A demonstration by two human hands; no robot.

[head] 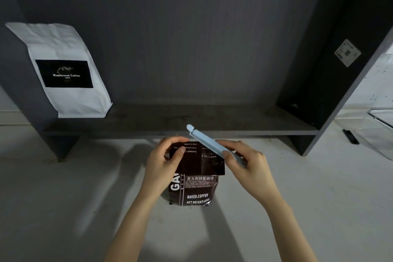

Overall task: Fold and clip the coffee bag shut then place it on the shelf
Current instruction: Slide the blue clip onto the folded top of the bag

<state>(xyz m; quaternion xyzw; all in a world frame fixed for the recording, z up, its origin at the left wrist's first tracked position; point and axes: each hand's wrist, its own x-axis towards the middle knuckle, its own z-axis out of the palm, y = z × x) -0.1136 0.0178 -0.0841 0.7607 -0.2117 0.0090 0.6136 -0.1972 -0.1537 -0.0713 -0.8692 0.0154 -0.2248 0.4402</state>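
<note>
A dark coffee bag point(192, 185), printed "BAKED.COFFEE" and "NET.WEIGHT:454g", is stood on the pale tabletop point(63, 198) before the dark shelf point(191, 121). Its folded-down top is pinched by the left hand point(163, 161). A light blue clip point(212, 143) is gripped by the right hand point(244, 161) at the fold. A white bag point(63, 70) labelled "Kapiluwak Coffee" is leaned on the shelf.
</note>
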